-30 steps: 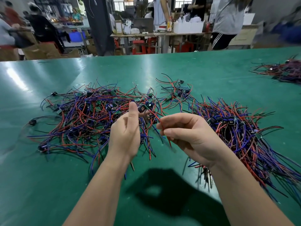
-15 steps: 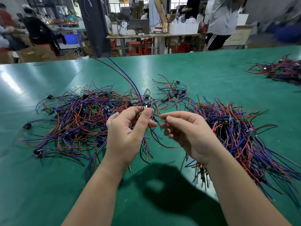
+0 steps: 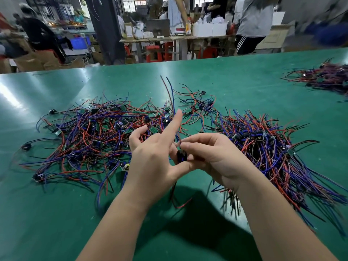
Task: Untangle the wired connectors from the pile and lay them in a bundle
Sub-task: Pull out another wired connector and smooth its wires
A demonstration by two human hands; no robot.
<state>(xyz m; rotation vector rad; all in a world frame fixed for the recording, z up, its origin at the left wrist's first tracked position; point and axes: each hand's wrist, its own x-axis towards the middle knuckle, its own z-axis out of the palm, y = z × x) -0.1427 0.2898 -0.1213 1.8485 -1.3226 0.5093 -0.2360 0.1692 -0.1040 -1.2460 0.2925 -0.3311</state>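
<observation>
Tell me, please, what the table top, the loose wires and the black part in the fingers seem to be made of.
Table top: smooth green mat, perhaps vinyl or rubber, semi-gloss; it shows soft glare.
Wires: flexible plastic-looking insulation in red, blue and black, holding curves.
Black part, pinched by the right hand: probably moulded plastic; too small to be sure.

The surface (image 3: 235, 81) was glossy dark green with pale streaks of glare. The pile (image 3: 94, 132) on it mixed red, blue and black wires flecked with small green boards, and the bundle (image 3: 273, 147) showed the same red, blue and black. The connector (image 3: 181, 156) was black, the stools (image 3: 153, 52) red, the crate (image 3: 80, 43) blue, and the trousers (image 3: 244, 44) black with white stripes.
</observation>
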